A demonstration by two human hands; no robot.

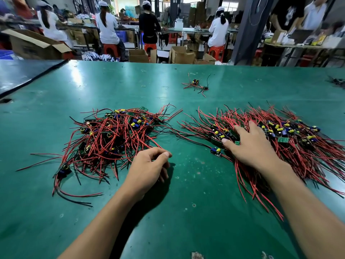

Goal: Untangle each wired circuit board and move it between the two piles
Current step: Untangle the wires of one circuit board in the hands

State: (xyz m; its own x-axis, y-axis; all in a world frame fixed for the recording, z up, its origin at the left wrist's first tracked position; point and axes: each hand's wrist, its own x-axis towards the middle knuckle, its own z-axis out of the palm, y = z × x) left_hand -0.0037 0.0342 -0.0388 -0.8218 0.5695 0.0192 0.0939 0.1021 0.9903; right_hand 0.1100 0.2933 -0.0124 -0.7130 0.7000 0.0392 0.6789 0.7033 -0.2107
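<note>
Right hand [250,146] spread flat on right pile [302,152]; left hand [149,166] loosely curled beside left pile [112,135], grip unclear.

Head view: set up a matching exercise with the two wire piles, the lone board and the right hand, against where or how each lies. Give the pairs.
Things:
1 left pile
2 right pile
3 lone board
4 right hand

States:
A fingers spread, lying on boards
B far off, apart from both piles
C wires crisscrossed in a tangle
D wires combed roughly one way

Pairs: 1-C, 2-D, 3-B, 4-A.
</note>
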